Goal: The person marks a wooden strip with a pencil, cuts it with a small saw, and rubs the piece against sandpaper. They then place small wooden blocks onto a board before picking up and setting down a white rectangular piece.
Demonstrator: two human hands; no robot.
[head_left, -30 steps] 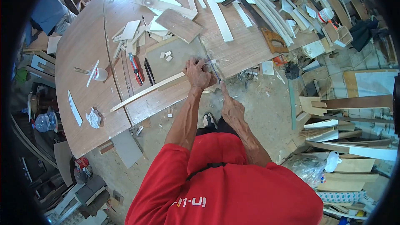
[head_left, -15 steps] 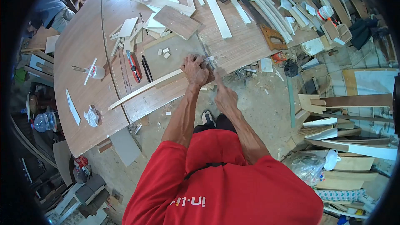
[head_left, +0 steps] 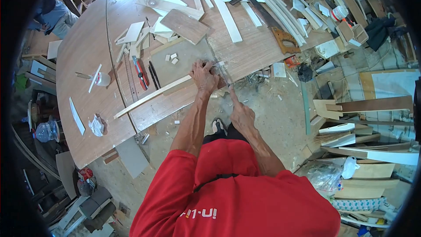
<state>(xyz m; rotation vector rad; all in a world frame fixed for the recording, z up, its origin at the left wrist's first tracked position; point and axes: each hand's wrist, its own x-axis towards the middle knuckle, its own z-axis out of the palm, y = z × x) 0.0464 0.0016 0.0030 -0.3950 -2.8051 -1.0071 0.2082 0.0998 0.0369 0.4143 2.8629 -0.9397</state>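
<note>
My left hand (head_left: 205, 78) presses down with bent fingers on the right end of a long, pale wooden strip (head_left: 153, 96) near the table's front edge. Just right of it, my right hand (head_left: 242, 115) is beyond the edge, index finger stretched toward the strip's end and the other fingers curled. Whatever those fingers hold is hidden. A thin, greyish blade-like shape (head_left: 222, 71) runs between the two hands. Several small wood blocks (head_left: 174, 61) lie on a flat board (head_left: 182, 57) behind the strip.
On the table (head_left: 79, 30) are a red cutter (head_left: 140, 73), dark pens (head_left: 154, 75), a white cup (head_left: 103, 79), crumpled paper (head_left: 96, 125), a brown board (head_left: 185, 25) and a handsaw (head_left: 285, 40). Another person (head_left: 57, 15) is at the upper left. Wood scraps (head_left: 307, 13) crowd the right.
My right hand has moved back toward my body and slightly right, away from the table edge. My left hand has stayed on the strip with hardly any shift.
</note>
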